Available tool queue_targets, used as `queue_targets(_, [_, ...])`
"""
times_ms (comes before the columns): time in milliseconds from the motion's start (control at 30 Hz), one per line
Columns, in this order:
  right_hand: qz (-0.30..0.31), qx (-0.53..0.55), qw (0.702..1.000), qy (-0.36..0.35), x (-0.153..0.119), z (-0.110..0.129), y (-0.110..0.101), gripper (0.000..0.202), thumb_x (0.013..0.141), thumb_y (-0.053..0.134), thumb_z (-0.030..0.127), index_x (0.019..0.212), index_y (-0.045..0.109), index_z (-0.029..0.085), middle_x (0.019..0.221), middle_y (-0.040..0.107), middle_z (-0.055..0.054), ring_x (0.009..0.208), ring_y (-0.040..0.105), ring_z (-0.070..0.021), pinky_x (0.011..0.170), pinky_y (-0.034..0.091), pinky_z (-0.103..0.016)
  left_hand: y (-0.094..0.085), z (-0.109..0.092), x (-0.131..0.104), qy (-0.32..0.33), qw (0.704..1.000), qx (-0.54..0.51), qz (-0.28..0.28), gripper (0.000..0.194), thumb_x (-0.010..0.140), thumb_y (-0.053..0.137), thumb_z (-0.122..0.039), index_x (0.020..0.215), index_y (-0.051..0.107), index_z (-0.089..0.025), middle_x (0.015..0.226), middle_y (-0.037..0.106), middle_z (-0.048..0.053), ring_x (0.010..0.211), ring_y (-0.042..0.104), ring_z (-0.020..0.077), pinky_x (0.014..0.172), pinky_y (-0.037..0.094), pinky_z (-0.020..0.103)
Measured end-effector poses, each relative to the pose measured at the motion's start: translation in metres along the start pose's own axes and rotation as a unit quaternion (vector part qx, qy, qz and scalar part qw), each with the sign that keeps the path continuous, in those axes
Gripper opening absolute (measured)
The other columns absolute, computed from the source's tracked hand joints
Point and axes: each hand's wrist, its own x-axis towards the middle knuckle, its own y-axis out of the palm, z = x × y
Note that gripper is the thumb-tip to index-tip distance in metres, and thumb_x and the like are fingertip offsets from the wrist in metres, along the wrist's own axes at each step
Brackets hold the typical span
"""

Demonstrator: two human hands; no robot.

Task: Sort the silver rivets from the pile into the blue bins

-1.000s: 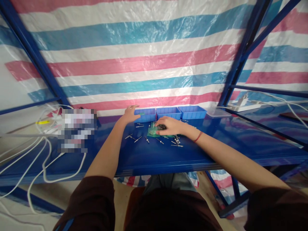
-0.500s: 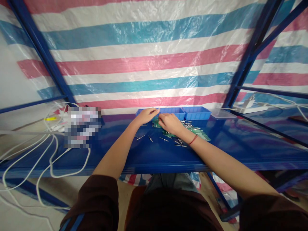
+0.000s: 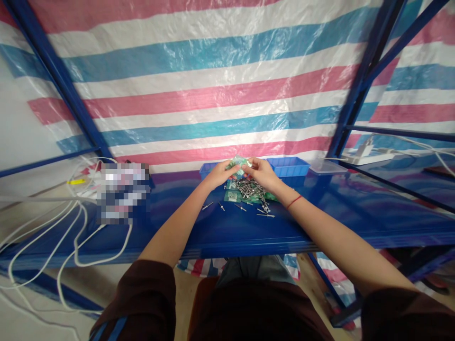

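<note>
Between my two hands a small green-and-clear plastic bag (image 3: 239,164) is held up above the table. My left hand (image 3: 219,174) grips its left side, and my right hand (image 3: 261,173) pinches its right side. What the bag contains is too small to make out. Below the hands lies a pile of metal pop rivets (image 3: 250,189), partly on top of green plastic bags (image 3: 232,195). Several loose rivets (image 3: 240,207) are scattered on the blue tabletop in front of the pile.
Blue plastic bins (image 3: 289,166) stand along the back edge, partly behind my hands. A clear lid (image 3: 327,166) lies to their right. White cables (image 3: 76,237) and a pixelated bundle (image 3: 122,192) occupy the left end. A power strip (image 3: 368,154) sits at right.
Both hands have lifted slightly and now hold the green plastic bag between them. My right hand has moved off the pile, so more rivets show.
</note>
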Motion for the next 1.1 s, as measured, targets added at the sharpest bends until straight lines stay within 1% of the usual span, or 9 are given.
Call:
queue_targets(167, [-0.1,-0.127,0.973,-0.163,-0.006,0.011,-0.007,0.008,0.078,0.052,0.024,0.079,0.057,0.018,0.079,0.064,-0.005,0.071,0.06,-0.0169,0.068,0.048,-0.033,0.003,-0.008,-0.004,-0.127,0.98,-0.151,0.003,0.057,0.079,0.041,-0.065,0.102,0.06,-0.017,0.091,0.065,0.011,0.062,0.058,0.0127,0.051,0.044,0.023])
queue_targets(333, [-0.035,-0.153,0.951,-0.266,-0.01,0.017,-0.006,0.01,0.078,0.05,0.019,0.08,0.059,0.019,0.098,0.065,-0.008,0.092,0.06,-0.0193,0.083,0.047,-0.036,0.006,-0.008,-0.004,-0.099,0.973,-0.207,0.011,0.04,0.073,0.063,-0.05,0.093,0.062,-0.015,0.084,0.063,0.007,0.065,0.056,0.0107,0.056,0.043,0.021])
queue_targets(433, [-0.084,-0.129,0.966,-0.209,-0.01,0.016,-0.004,0.014,0.079,0.049,0.023,0.088,0.059,0.019,0.103,0.061,-0.009,0.085,0.06,-0.0177,0.072,0.049,-0.032,0.007,-0.006,-0.002,-0.012,0.985,-0.163,-0.056,0.028,0.077,0.062,-0.039,0.09,0.061,-0.015,0.081,0.06,0.003,0.068,0.055,0.0105,0.059,0.043,0.022])
queue_targets(500, [-0.117,-0.076,0.984,-0.111,-0.01,0.017,-0.002,0.019,0.083,0.046,0.032,0.094,0.056,0.02,0.086,0.062,-0.006,0.065,0.058,-0.0146,0.057,0.048,-0.028,0.006,-0.006,0.0,0.053,0.988,-0.075,-0.127,0.021,0.08,0.058,-0.035,0.086,0.06,-0.015,0.076,0.058,0.002,0.068,0.054,0.0111,0.063,0.044,0.024])
queue_targets(567, [-0.083,0.01,0.997,0.002,-0.01,0.02,0.0,0.027,0.087,0.039,0.042,0.095,0.051,0.02,0.063,0.056,0.0,0.047,0.05,-0.0124,0.044,0.041,-0.025,0.007,-0.006,0.001,0.124,0.977,0.036,-0.167,0.014,0.08,0.058,-0.03,0.082,0.06,-0.016,0.075,0.058,0.001,0.072,0.054,0.0123,0.069,0.045,0.027])
queue_targets(700, [-0.014,0.155,0.98,0.124,-0.011,0.025,0.003,0.023,0.085,0.043,0.043,0.087,0.047,0.02,0.056,0.049,0.004,0.041,0.046,-0.0109,0.038,0.037,-0.023,0.011,-0.007,-0.002,0.222,0.954,0.173,-0.1,0.009,0.078,0.062,-0.025,0.085,0.063,-0.02,0.094,0.06,0.003,0.094,0.055,0.0161,0.086,0.043,0.033])
queue_targets(833, [-0.043,0.164,0.98,0.103,-0.006,0.015,-0.002,0.014,0.08,0.052,0.033,0.08,0.046,0.02,0.06,0.047,0.005,0.047,0.047,-0.009,0.044,0.041,-0.022,0.015,-0.009,-0.005,0.174,0.97,0.164,-0.033,0.024,0.078,0.062,-0.032,0.1,0.064,-0.025,0.113,0.055,0.007,0.111,0.049,0.0206,0.087,0.044,0.033])
queue_targets(933, [-0.035,0.09,0.995,0.022,-0.002,0.005,-0.006,0.015,0.082,0.05,0.035,0.089,0.048,0.022,0.061,0.045,0.006,0.048,0.045,-0.0091,0.047,0.042,-0.024,0.016,-0.009,-0.005,0.119,0.988,0.091,0.026,0.028,0.087,0.048,-0.036,0.11,0.059,-0.025,0.105,0.061,0.006,0.094,0.057,0.0175,0.076,0.047,0.029])
queue_targets(1100, [-0.017,0.013,0.999,-0.037,-0.005,0.007,-0.006,0.041,0.085,0.047,0.039,0.122,0.036,0.027,0.07,0.052,0.002,0.051,0.051,-0.0114,0.051,0.045,-0.027,0.009,-0.001,0.005,0.126,0.989,0.044,-0.067,0.026,0.081,0.054,-0.029,0.104,0.06,-0.018,0.102,0.065,0.006,0.087,0.059,0.0151,0.078,0.045,0.027])
